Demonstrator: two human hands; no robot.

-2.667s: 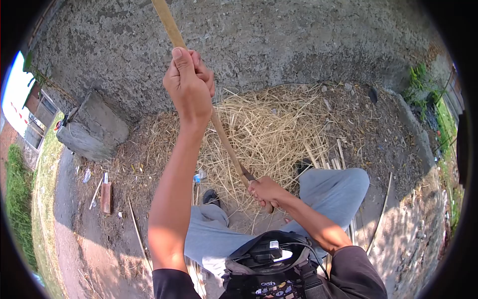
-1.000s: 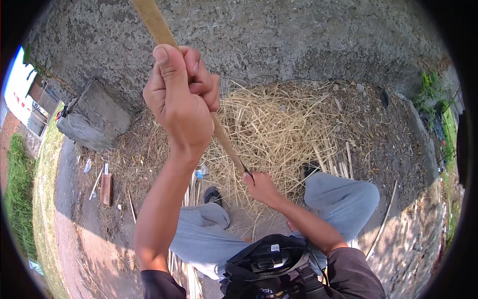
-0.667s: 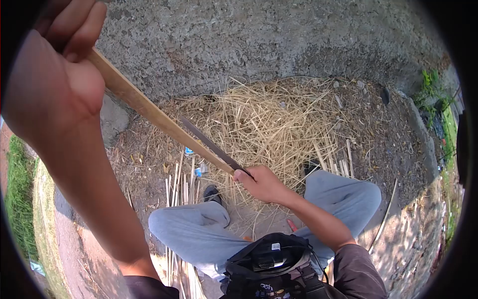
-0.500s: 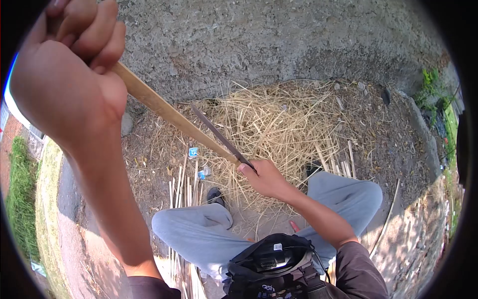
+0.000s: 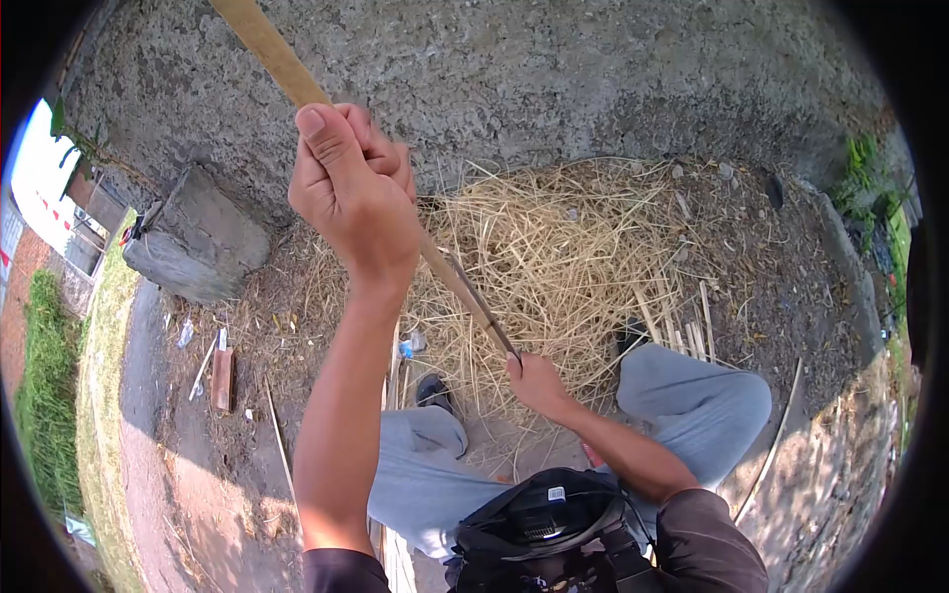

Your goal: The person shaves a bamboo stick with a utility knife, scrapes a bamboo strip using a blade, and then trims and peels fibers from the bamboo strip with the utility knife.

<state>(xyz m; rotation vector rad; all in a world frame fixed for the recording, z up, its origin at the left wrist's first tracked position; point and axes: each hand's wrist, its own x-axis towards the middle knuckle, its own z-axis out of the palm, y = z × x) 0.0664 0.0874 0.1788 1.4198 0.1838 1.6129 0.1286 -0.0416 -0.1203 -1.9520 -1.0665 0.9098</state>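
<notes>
My left hand (image 5: 358,198) is raised in front of me, its fingers wrapped round a long, flat bamboo strip (image 5: 267,49). The strip slants from the top edge of the view down to my right side. Lower down, my right hand (image 5: 542,385) is closed on the handle of a dark, narrow-bladed knife (image 5: 477,298). The blade lies along the strip's lower part, pointing up and left; the exact contact is too fine to make out. Beneath both hands spreads a heap of pale bamboo shavings (image 5: 563,262).
A rough grey wall (image 5: 554,89) rises behind the heap, and a stone block (image 5: 203,237) stands at the left. Several bamboo strips (image 5: 702,321) lie by my right knee. A reddish-brown piece (image 5: 223,378) rests on the ground at the left. A black bag (image 5: 539,524) sits at my lap.
My left hand has moved right and down, and now grips the strip at mid-length, with more strip showing above it. My right hand and the knife have shifted slightly down and right.
</notes>
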